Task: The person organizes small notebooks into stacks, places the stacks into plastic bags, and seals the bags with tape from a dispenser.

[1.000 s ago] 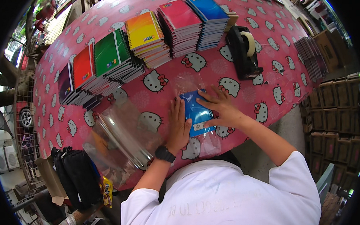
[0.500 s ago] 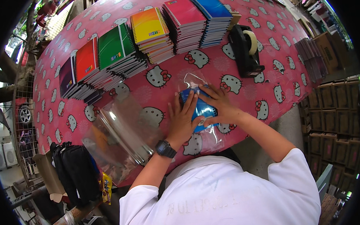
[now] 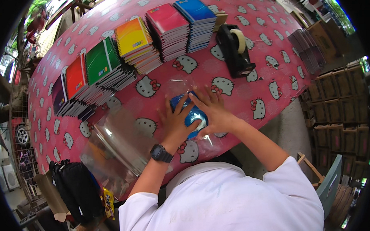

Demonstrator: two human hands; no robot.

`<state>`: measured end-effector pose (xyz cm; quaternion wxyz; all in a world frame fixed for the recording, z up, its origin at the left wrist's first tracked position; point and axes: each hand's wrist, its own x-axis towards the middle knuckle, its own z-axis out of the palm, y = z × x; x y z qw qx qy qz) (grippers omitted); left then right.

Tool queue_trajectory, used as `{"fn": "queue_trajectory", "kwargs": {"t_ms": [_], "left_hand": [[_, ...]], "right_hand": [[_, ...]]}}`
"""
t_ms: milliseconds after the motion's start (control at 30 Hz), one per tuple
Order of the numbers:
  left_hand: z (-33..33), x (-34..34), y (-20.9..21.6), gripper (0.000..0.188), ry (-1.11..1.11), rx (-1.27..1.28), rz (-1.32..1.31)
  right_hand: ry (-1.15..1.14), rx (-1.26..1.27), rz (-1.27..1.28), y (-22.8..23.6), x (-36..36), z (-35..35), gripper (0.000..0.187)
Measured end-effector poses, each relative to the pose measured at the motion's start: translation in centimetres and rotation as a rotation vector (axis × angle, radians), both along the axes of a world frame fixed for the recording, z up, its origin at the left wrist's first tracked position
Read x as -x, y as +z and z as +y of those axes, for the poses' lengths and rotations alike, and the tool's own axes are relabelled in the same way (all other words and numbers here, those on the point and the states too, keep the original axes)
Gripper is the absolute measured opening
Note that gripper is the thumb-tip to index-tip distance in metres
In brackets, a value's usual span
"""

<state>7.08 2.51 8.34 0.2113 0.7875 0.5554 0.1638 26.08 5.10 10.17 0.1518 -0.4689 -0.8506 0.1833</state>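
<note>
The left hand [image 3: 176,122] and right hand [image 3: 216,116] rest with fingers spread on a blue notebook [image 3: 196,117] that lies flat under clear film [image 3: 178,85] on the pink patterned surface [image 3: 244,94]. Transparent plastic sheets [image 3: 118,145] lie to the left; a black tape dispenser [image 3: 233,55] stands beyond the right hand.

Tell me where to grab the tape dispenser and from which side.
Probably best to grip the dispenser across its long, narrow black body, just short of the tape roll, thumb and fingers on opposite long sides. Come from above and the near right: its near end points toward the person, while the blue stack crowds its far left.
</note>
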Motion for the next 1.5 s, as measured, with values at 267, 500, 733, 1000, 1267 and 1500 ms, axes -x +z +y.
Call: {"fn": "queue_trajectory", "kwargs": {"t_ms": [267,500,733,1000,1267,1500], "left_hand": [[0.2,-0.6,0.2,0.065,-0.026,-0.001,-0.058],[-0.4,0.5,0.0,0.065,0.022,0.003,-0.053],[-0.1,0.1,-0.1,0.068,0.002,0.026,-0.073],[0.3,0.0,-0.7,0.097,0.059,0.079,-0.198],[-3.0,2.6,-3.9,0.081,0.292,-0.071,-0.806],[-5.9,2.8,0.1,0.079,0.194,0.357,-1.142]], "right_hand": [[-0.857,-0.076,0.560,0.4,-15.5,10.6,0.048],[-0.751,0.019,0.892,-0.1,-13.1,6.9,0.038],[-0.646,0.813,0.894,-2.1,-7.9,4.6,0.034],[-0.336,0.455,-0.029,3.1,3.7,2.5,0.044],[-0.427,0.545,0.018,0.3,-4.9,-0.2,0.047],[-0.199,0.716,0.842,-0.1,-3.3,-4.9,0.067]]}}
